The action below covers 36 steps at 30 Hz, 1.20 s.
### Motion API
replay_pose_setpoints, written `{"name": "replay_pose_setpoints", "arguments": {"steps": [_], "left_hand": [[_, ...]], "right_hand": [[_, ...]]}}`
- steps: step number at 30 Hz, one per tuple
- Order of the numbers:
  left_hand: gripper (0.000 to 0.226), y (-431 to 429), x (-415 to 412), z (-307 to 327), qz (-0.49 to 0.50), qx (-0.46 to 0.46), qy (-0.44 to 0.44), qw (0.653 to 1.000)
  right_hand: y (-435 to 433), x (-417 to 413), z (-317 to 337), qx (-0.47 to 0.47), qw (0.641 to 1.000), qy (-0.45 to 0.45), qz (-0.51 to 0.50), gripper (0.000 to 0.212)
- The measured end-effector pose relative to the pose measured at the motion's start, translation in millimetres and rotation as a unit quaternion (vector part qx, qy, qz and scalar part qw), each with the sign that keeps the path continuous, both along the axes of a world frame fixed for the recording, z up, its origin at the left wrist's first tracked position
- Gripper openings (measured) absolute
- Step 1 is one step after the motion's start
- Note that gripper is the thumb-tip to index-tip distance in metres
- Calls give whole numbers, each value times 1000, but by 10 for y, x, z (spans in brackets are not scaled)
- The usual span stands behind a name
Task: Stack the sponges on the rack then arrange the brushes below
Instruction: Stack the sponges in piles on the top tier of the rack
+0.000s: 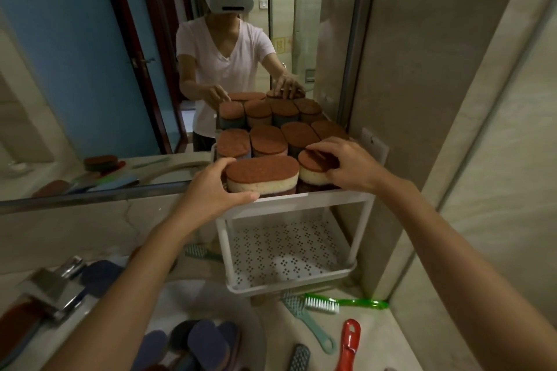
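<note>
Since these are foam sponges with a scratchy brown top, I'm guessing they're weighing next to nothing and squashing easily. So the sane way is taking hold lightly across the ends or sides, not crushing the pale foam.

Only the head view here. The left hand (211,187) is wrapping the left end of the long front sponge (262,173), which is sitting at the front edge of the top shelf of the white rack (301,200). The thumb is lying along the sponge's lower front edge and the other fingers are curling over its far end, spread just enough to span it. The right hand (343,166) is cupping the right front sponge (312,170) just beside it, fingers bent over the brown top and close together, thumb on the near side as far as I can tell.

More sponges are filling the shelf behind. The green brush (340,304), teal brush (307,319) and red brush (349,343) are lying on the counter in front of the rack, not on the lower shelf (286,253) yet. Some blue sponges (205,343) are waiting down by the sink.
</note>
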<state>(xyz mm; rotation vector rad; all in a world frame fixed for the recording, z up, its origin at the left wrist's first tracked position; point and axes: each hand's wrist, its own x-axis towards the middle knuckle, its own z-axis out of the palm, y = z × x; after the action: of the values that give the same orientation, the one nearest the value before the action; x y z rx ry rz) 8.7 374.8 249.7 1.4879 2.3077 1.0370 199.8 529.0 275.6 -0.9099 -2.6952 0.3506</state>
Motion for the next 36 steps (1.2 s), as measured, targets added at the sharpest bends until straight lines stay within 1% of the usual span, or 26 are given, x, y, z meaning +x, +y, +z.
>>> {"name": "replay_pose_setpoints", "arguments": {"steps": [8,12,17,21,23,24,26,28,30,33,36], "left_hand": [[77,48,-25,7,2,-19,7,1000],[78,56,-41,15,6,-24,9,1000],[77,44,-12,57,9,-29,17,999],[83,12,-2,83,1,-45,15,999],[85,-42,8,87,5,-37,-6,999],[83,-83,20,88,13,-22,-15,1000],[69,-206,46,95,43,25,-26,998],[48,-389,55,94,88,82,-31,992],[32,-630,21,37,144,115,-42,982],[22,-1080,-103,-184,207,115,-63,970],[21,-1611,-301,-511,288,79,-86,950]], "right_hand": [[-43,16,-42,11,1000,1,6,61],[-66,12,-55,23,1000,-14,0,62],[-126,11,-52,40,999,0,6,59],[-166,7,-99,64,998,-7,-5,61],[-241,-18,-129,94,995,41,-8,64],[-307,-43,-147,115,990,78,-3,61],[-529,-131,-170,143,976,161,28,52],[-836,-277,-205,112,963,231,83,47],[-1159,-482,-295,51,954,266,129,43],[-1634,-856,-560,-41,950,249,182,42],[-2115,-1245,-878,-140,943,224,204,39]]}}
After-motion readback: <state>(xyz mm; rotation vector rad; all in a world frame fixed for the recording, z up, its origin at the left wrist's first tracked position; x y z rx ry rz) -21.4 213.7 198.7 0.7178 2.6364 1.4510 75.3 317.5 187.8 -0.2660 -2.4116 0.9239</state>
